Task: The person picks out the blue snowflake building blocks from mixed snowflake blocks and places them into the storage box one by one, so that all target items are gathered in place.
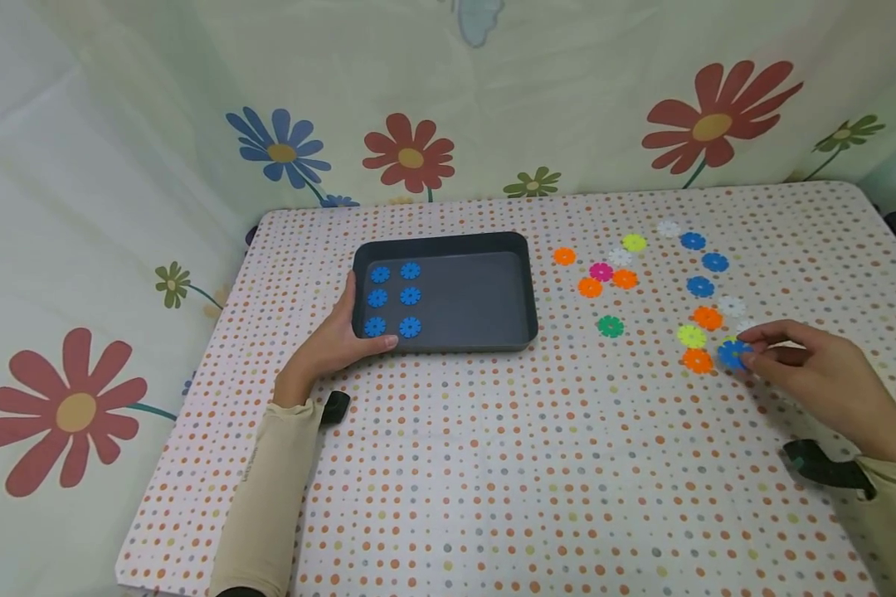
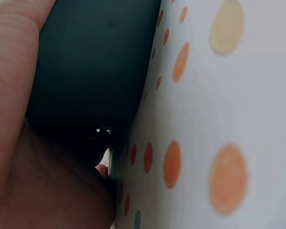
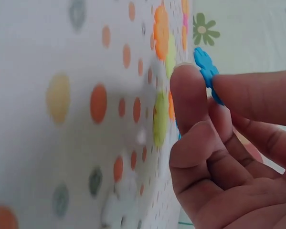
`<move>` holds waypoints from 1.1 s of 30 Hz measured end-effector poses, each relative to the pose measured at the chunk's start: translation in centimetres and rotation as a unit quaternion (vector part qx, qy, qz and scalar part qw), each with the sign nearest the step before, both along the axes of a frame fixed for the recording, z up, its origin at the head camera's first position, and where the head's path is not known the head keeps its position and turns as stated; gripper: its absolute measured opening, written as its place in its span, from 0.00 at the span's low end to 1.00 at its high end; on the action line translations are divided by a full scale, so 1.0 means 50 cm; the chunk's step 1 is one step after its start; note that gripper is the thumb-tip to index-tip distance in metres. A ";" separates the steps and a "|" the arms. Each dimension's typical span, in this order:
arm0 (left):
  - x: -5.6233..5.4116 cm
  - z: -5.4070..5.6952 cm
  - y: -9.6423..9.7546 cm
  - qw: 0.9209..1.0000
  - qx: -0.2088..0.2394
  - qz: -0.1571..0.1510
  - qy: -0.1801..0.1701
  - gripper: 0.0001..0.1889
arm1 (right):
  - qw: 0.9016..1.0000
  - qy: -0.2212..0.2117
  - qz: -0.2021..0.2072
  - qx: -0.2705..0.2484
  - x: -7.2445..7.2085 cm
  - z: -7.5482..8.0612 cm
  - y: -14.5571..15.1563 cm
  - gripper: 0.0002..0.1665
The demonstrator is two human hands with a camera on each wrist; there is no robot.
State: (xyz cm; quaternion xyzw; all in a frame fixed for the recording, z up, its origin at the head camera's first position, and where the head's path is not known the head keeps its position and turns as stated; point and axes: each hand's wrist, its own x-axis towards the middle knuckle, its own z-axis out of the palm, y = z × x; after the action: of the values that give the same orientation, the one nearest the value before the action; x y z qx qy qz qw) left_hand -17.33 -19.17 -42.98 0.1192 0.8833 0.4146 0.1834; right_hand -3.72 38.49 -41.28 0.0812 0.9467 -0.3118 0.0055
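Observation:
A dark grey rectangular tray lies on the dotted tabletop, with several blue snowflake discs in two columns at its left. My left hand grips the tray's near left corner, thumb along the front rim and fingers against the left side. In the left wrist view the dark tray wall fills the space beside the thumb. At the right, my right hand pinches a blue snowflake disc between thumb and fingers. It is lifted over a yellow-green disc, close to an orange disc.
Loose discs lie scattered right of the tray, among them a green disc, a pink disc, and several blue, orange, white and yellow ones. Behind the table hangs a flower-printed curtain.

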 end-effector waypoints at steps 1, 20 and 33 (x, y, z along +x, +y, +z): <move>0.001 -0.001 -0.001 1.000 0.001 0.000 0.000 0.72 | 1.000 0.001 -0.001 -0.001 -0.002 0.000 -0.003 0.18; -0.002 -0.001 0.002 1.000 -0.008 0.000 0.001 0.72 | 0.999 -0.021 0.010 -0.048 -0.042 0.010 -0.039 0.22; -0.001 0.000 0.002 1.000 -0.011 0.003 -0.001 0.73 | 0.998 -0.015 0.023 -0.063 -0.064 0.025 -0.081 0.21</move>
State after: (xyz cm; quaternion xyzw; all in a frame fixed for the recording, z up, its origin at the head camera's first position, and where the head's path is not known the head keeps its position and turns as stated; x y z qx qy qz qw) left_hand -17.40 -19.08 -42.99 0.1147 0.8879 0.4057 0.1842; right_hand -6.90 34.43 -40.01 0.0631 0.9266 -0.3692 0.0322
